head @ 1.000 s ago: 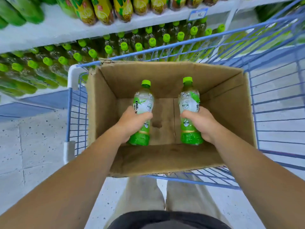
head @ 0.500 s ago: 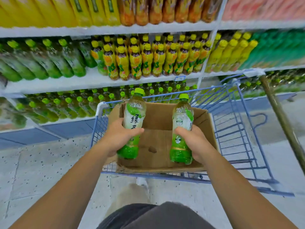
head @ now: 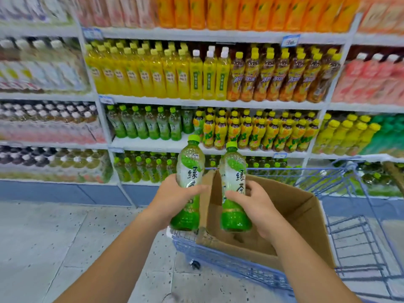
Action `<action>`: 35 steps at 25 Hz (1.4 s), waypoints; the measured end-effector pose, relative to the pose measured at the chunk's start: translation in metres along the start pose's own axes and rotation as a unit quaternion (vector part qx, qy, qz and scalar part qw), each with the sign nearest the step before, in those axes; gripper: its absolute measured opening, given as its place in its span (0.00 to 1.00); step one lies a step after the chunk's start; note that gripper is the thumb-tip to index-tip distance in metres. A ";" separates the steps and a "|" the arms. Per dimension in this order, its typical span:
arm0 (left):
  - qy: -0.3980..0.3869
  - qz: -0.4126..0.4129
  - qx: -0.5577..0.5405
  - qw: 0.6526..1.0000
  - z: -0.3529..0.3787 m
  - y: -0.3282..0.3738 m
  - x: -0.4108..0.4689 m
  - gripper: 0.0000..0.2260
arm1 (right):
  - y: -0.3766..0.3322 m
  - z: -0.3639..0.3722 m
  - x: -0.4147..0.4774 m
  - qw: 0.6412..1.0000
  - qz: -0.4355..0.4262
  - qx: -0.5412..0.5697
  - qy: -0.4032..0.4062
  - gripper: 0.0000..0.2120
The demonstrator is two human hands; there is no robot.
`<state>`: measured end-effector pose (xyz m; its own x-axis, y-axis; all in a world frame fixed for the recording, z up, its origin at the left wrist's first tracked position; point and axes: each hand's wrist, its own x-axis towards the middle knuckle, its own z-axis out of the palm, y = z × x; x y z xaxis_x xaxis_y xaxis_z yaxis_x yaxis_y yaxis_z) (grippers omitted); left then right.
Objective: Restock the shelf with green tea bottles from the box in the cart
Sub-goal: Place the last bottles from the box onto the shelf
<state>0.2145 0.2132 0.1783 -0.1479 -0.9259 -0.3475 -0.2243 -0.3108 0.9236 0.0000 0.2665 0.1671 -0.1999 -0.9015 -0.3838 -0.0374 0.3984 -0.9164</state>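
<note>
Green tea bottles (head: 189,171) held clear of box (head: 295,206).

Your left hand (head: 172,195) grips a clear plastic green tea bottle with a lime-green cap (head: 189,171), upright, just outside the left wall of the open brown cardboard box (head: 295,206). Your right hand (head: 255,206) grips a second such bottle (head: 232,173), upright beside the first, above the box's opening. The box sits in the blue wire cart (head: 354,217), before the white shelf (head: 153,143) of matching bottles (head: 140,125).
</note>
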 end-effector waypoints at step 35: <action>-0.026 0.076 0.078 0.994 -0.244 -0.050 0.381 0.16 | -0.018 0.267 0.333 0.980 -0.071 -0.087 0.167 0.17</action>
<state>0.4045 -0.1767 0.0393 -0.2401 -0.9458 -0.2186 -0.3427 -0.1281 0.9307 0.1955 -0.0859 0.0254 -0.4891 -0.8556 -0.1694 -0.2475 0.3223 -0.9137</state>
